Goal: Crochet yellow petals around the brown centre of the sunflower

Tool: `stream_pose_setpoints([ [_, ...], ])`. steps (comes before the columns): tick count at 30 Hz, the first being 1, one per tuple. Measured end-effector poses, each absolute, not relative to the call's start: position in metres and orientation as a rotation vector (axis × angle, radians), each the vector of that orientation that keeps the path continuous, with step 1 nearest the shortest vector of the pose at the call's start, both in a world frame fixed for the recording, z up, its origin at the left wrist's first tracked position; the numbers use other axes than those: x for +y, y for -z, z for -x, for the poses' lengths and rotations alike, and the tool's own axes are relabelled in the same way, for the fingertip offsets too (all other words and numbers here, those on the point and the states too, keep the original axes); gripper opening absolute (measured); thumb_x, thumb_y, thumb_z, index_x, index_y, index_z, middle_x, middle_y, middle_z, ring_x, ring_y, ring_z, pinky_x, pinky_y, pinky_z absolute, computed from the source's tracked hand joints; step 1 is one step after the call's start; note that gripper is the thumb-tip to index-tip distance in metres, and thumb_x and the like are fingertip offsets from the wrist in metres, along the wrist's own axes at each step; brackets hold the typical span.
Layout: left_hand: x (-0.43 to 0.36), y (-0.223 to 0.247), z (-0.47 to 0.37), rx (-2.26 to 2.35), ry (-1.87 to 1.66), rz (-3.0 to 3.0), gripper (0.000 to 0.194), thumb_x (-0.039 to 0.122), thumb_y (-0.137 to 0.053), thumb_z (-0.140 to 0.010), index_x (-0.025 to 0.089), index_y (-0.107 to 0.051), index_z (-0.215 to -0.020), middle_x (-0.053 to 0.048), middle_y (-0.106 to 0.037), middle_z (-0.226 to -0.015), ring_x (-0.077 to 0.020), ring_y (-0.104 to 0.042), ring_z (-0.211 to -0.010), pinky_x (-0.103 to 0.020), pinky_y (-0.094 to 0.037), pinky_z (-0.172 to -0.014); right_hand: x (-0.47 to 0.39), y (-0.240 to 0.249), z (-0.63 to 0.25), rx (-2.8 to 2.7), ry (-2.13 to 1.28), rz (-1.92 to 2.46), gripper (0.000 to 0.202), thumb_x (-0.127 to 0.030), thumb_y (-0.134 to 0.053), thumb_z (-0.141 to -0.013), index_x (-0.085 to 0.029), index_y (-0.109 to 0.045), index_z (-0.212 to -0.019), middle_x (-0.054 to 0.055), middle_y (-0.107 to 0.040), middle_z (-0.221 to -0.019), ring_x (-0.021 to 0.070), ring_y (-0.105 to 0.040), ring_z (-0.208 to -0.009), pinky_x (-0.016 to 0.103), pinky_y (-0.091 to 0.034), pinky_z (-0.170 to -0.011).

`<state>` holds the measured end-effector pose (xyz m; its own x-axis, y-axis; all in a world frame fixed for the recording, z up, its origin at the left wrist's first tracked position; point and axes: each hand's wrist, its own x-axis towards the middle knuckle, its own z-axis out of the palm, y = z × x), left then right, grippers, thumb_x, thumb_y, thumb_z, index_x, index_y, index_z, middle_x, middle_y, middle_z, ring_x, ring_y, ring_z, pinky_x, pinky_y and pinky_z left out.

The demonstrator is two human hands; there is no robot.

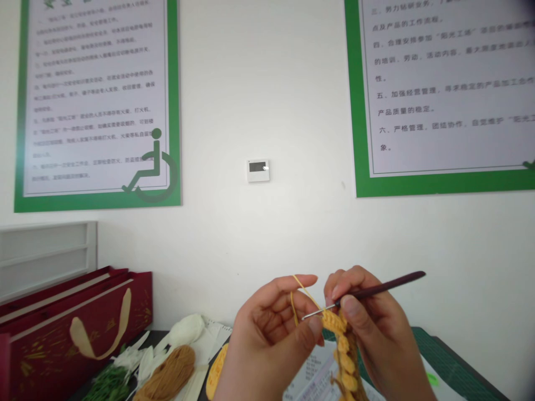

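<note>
My right hand (371, 323) grips a crochet hook (387, 285) with a dark handle, its metal tip pointing left. The tip passes by the top edge of a yellow and brown crocheted piece (346, 356), which hangs down between my hands. My left hand (271, 334) pinches the left edge of this piece between thumb and fingers. Yellow yarn (304, 288) loops over the raised left index finger and runs down to the work. Part of the piece is hidden behind the fingers.
A brown yarn ball (169, 374), a yellow yarn ball (217, 370) and white yarn (188, 329) lie at left, beside dark red gift bags (83, 334). Printed paper (311, 373) and a green cutting mat (447, 362) lie beneath my hands. Behind is a wall with posters.
</note>
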<state>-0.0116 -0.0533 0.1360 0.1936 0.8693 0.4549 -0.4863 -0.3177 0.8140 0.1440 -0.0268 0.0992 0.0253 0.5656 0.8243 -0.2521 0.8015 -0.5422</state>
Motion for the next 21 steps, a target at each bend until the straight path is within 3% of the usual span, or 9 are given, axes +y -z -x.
stream_pose_setpoints([
  [8, -0.053, -0.136, 0.011, 0.432, -1.457, -1.265, 0.031, 0.017, -0.091, -0.07, 0.019, -0.084, -0.099, -0.001, -0.069, -0.07, -0.0097, -0.057, -0.059, -0.02, -0.044, -0.058, -0.028, -0.102, -0.144, -1.412, -0.534, 0.309, 0.008, -0.03, -0.063, -0.1, -0.028, -0.069, -0.096, 0.0, -0.064, -0.085, 0.0129, -0.062, -0.075, 0.021, -0.052, -0.066],
  [21, -0.055, -0.137, 0.011, 0.475, -1.478, -1.219, 0.034, 0.021, -0.096, -0.065, 0.02, -0.086, -0.098, -0.002, -0.071, -0.073, -0.0117, -0.06, -0.071, -0.019, -0.047, -0.067, -0.037, -0.105, -0.137, -1.323, -0.489, 0.382, 0.012, -0.038, -0.07, -0.095, -0.028, -0.073, -0.09, 0.0, -0.063, -0.083, 0.0141, -0.059, -0.075, 0.023, -0.05, -0.066],
])
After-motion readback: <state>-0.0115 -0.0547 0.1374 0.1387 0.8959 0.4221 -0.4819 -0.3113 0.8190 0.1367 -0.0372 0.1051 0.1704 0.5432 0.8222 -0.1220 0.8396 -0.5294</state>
